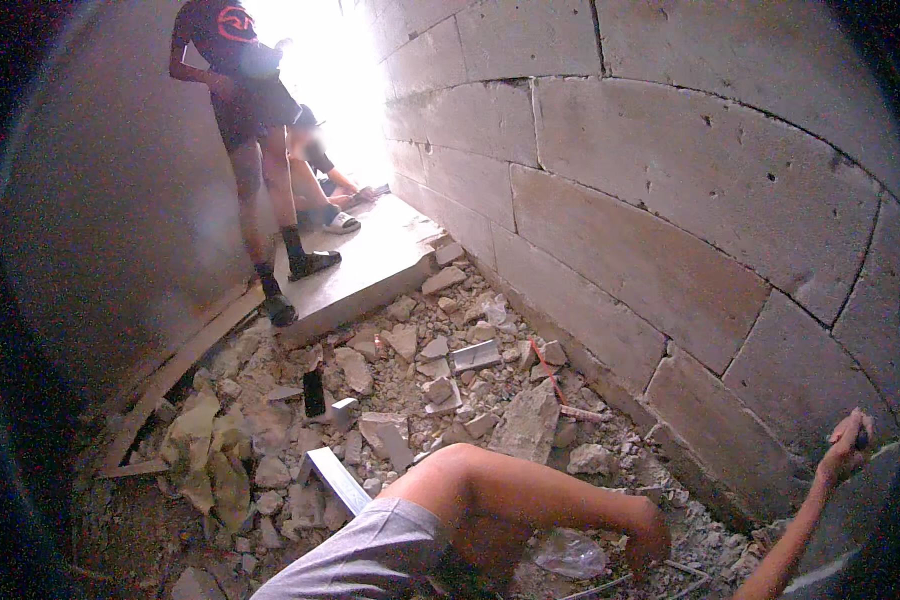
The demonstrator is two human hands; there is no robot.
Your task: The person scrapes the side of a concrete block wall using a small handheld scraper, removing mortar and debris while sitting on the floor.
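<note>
At the far right, my right hand point(850, 442) is raised close to the block wall point(670, 250), its fingers closed. Part of a small dark thing point(861, 438) shows in its grip, too little to name. A pale line runs along the wall just beside this hand. My left hand is out of view. Below, my bent bare leg point(530, 490) in grey shorts point(370, 550) lies across the rubble point(400, 340).
A standing person point(250, 120) and a seated person point(315, 180) are on a pale slab point(370, 260) farther back. A yellowish crumpled sack point(210, 460), a white channel piece point(336, 480), a black rectangular object point(314, 393) and clear plastic point(570, 553) lie among broken blocks.
</note>
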